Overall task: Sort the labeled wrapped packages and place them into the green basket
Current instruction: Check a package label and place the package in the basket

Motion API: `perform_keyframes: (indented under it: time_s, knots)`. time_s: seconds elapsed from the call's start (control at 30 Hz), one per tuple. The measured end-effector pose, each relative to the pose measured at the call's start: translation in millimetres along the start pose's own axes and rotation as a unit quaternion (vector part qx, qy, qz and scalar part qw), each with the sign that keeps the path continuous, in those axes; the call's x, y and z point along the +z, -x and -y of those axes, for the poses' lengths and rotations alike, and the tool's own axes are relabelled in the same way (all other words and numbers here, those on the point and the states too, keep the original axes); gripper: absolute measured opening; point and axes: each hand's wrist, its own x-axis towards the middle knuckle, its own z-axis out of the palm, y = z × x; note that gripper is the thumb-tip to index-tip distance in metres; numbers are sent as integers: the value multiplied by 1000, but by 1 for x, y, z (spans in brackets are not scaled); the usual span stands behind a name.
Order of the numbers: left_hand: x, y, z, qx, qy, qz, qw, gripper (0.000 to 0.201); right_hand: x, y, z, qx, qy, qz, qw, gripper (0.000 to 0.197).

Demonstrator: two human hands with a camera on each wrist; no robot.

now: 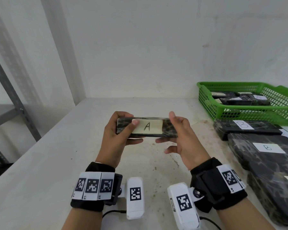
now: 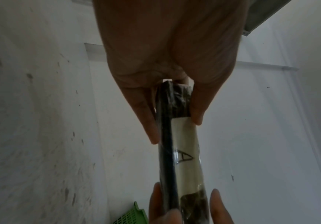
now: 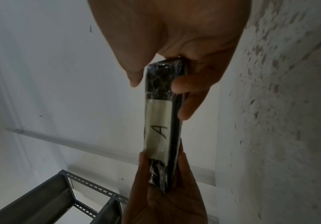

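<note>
A dark wrapped package (image 1: 166,126) with a cream label marked A is held above the table between both hands, label facing me. My left hand (image 1: 118,130) grips its left end, thumb on the label edge and fingers underneath. My right hand (image 1: 178,130) grips its right end, thumb on top and fingers below. The left wrist view shows the same package (image 2: 186,159), and so does the right wrist view, package (image 3: 159,121). The green basket (image 1: 211,103) stands at the back right and holds several dark labelled packages (image 1: 239,98).
Dark wrapped packages labelled B (image 1: 244,128) lie on the table (image 1: 48,163) right of my hands, in front of the basket, with a larger one (image 1: 264,156) nearer me. A grey metal shelf frame (image 1: 10,90) stands at the left. White walls close the back.
</note>
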Motion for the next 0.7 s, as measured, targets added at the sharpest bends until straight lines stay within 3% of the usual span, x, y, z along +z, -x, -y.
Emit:
perform_keyframes:
  time_s: [0.17,0.27,0.33,0.43,0.57,0.7]
  knots:
    - [-3,-1,-1,6,21,37,999,20,-5,-3,1,-3,-22,8,1000,36]
    - [1,-2,-1,-20,62,3,998,35,-5,-3,1,-50,-78,40,995,19]
    - [2,-3,-1,-40,84,-21,995,39,-5,-4,0,-77,-80,57,992,20]
    - [2,-4,1,-22,60,-24,998,24,-6,-5,0,-92,-80,62,991,22]
    - [-1,-4,2,8,39,-40,998,20,-3,-6,-2,-70,-113,53,990,52]
    - [1,-2,0,8,46,-32,998,20,-4,-7,-6,-107,-101,29,989,29]
